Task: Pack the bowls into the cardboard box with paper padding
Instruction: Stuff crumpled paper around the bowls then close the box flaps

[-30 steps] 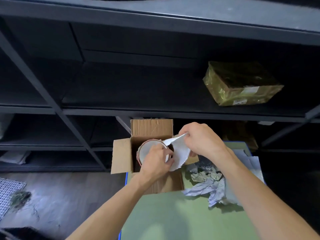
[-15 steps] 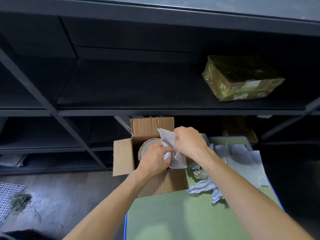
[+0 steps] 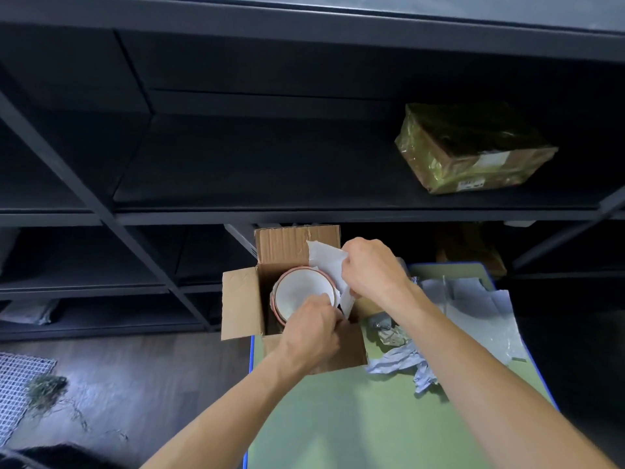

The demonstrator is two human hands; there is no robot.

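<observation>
An open cardboard box (image 3: 241,304) stands at the far left corner of the green table (image 3: 355,418). Inside it sits a white bowl (image 3: 301,289) with a reddish rim, upright. A sheet of white paper (image 3: 326,262) stands along the bowl's right side, between the bowl and the box wall. My right hand (image 3: 372,269) pinches the paper's upper part above the box. My left hand (image 3: 313,331) pinches its lower edge at the bowl's near rim. The box's bottom is hidden.
Crumpled paper (image 3: 402,360) and flat sheets (image 3: 473,299) lie on the table right of the box. Dark metal shelving (image 3: 304,216) rises directly behind; a taped parcel (image 3: 473,150) sits on its upper right shelf. Wooden floor (image 3: 135,384) lies to the left.
Both hands have carried the paper leftward over the box. It now stands more upright beside the bowl, and more of the bowl's inside shows.
</observation>
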